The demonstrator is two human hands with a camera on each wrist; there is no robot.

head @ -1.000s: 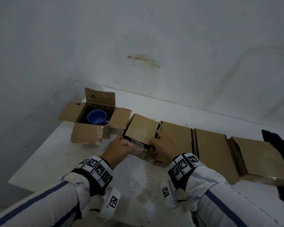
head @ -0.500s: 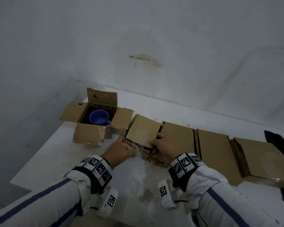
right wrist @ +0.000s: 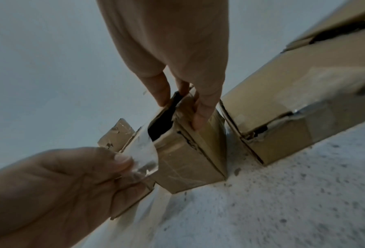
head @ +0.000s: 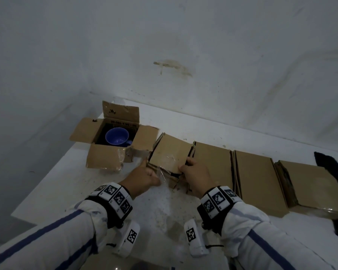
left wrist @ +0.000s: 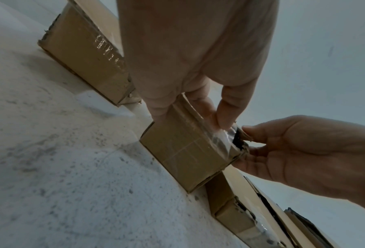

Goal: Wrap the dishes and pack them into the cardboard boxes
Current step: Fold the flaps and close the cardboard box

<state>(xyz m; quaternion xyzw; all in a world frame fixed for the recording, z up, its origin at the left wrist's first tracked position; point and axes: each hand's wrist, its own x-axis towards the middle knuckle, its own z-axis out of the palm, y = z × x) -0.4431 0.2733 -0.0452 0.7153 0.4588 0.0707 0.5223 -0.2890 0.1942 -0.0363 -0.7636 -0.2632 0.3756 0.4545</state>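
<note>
Print: open box [head: 113, 142] flap text unreadable.
Grip: my left hand [head: 142, 177] pinches tape [head: 161, 173]; my right hand [head: 195, 173] grips small box [head: 170, 152].
Change: tape peeled further.

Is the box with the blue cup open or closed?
Open: the box has all four flaps spread outward, and the blue cup shows inside.

Stained white wall [head: 183, 45], speckled table [head: 160, 207]

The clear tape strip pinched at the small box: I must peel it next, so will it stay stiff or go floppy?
Probably floppy: the clear tape strip curls between the left hand and the small box. Likely clingy and light; the right hand braces the box.
</note>
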